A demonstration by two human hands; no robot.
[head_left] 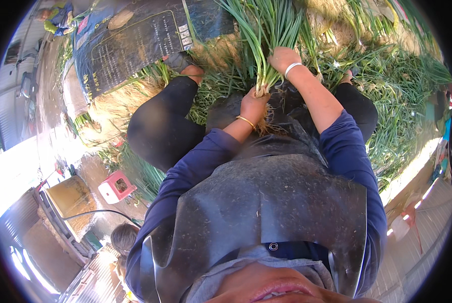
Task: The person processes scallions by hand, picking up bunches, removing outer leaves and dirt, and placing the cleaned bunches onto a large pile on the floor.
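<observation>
A bunch of green onions (272,31) stretches away from my lap, its leaves pointing to the far side. My left hand (255,108) is closed around the white lower ends, and the pale brown roots (266,121) hang out below it. Higher up, my right hand (285,60) wraps the right side of the green stalks; its fingertips are partly hidden among them. Under both hands lies the dark apron (261,197) over my knees. More green onions with roots (332,38) lie beyond my right hand.
Loose green leaves (397,111) pile up on the right. A dark printed sheet (135,48) covers a heap of rooted onions (127,103) at the far left. A pink stool (116,187) stands on the left. People are at the upper left (58,19) and lower left (125,240).
</observation>
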